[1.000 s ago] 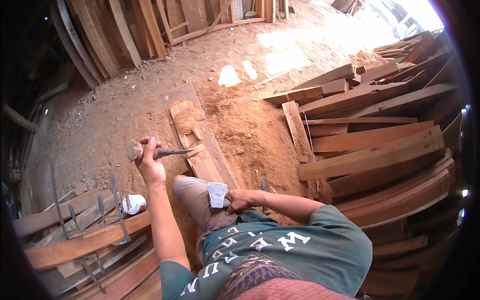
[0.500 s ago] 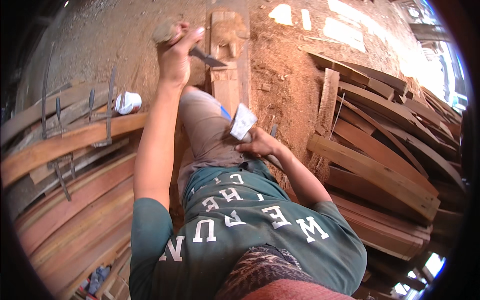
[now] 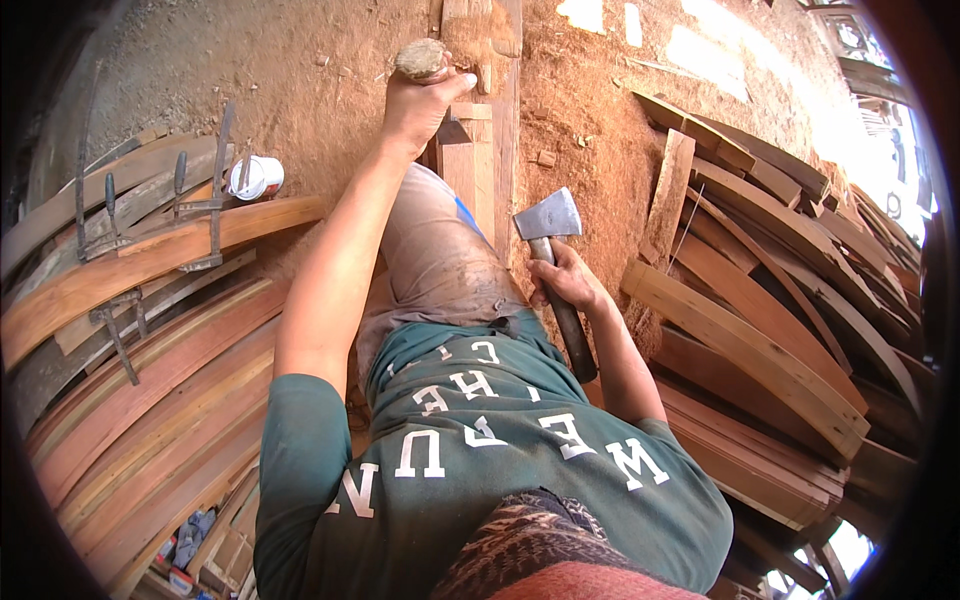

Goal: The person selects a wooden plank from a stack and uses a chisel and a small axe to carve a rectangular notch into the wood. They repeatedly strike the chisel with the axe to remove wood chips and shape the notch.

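At the left, metal clamps sit on a curved board, and a white bucket is just beyond it. Next, the left hand is closed around the chisel — its dark blade is at the workpiece, but one cannot tell if it touches. Further right, the right hand is wrapped around the handle of the axe — its head is just past the fingers, beside the leg. At the far right lie piled planks.

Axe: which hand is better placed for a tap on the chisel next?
Right, likely: the right hand grips the axe by its handle, while the left hand is busy holding the chisel, blade at the wood.
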Motion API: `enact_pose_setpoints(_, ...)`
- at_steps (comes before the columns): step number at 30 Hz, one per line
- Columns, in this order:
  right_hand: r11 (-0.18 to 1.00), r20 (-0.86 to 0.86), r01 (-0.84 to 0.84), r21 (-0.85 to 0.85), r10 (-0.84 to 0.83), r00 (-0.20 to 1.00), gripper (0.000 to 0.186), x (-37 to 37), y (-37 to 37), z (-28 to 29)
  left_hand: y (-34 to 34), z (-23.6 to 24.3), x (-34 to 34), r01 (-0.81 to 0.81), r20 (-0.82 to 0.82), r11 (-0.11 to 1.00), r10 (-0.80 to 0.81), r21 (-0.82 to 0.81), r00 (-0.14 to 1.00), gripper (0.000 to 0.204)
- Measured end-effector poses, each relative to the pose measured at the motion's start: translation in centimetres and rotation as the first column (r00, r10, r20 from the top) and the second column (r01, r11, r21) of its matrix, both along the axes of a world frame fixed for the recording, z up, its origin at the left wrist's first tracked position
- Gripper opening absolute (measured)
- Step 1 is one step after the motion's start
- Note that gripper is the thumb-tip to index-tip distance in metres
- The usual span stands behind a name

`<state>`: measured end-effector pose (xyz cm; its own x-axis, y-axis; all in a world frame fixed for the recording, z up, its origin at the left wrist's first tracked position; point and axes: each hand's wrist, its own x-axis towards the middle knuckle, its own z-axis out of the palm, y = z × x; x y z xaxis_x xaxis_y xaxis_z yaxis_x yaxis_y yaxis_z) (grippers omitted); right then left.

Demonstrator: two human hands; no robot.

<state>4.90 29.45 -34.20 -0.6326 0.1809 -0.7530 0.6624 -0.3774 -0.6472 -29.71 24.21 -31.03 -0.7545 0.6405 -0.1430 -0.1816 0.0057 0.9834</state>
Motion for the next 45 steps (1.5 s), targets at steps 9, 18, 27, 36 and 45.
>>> enact_pose_setpoints(9, 0.998, 0.081, 0.000, 0.055, -0.005, 0.997, 0.023, -0.2, -0.5, -1.4, 0.2, -0.9, -0.3, 0.087, -0.135, 0.983, -0.109, -0.159, 0.985, 0.011)
enact_pose_setpoints(18, 0.997, 0.073, -0.005, 0.072, 0.000, 0.997, 0.022, -0.2, -0.3, -2.1, -0.2, -1.2, 1.2, 0.323, -0.005, 0.894, -0.341, -0.310, 0.940, 0.019)
enact_pose_setpoints(27, 0.999, 0.089, 0.005, 0.049, -0.010, 0.996, 0.024, -0.3, -0.2, -2.3, -0.1, -1.1, -0.2, 0.317, -0.146, 0.920, -0.355, -0.230, 0.924, 0.013)
enact_pose_setpoints(36, 0.999, 0.055, 0.021, 0.034, -0.023, 0.998, 0.019, -1.0, -0.3, -1.7, -0.1, -2.0, 0.4, 0.271, -0.132, 0.925, -0.314, -0.266, 0.940, 0.013)
enact_pose_setpoints(45, 0.999, 0.076, 0.030, 0.036, -0.033, 0.997, 0.019, -1.7, 0.2, -0.8, 0.0, -2.3, 0.4, 0.276, -0.132, 0.918, -0.323, -0.285, 0.937, 0.015)
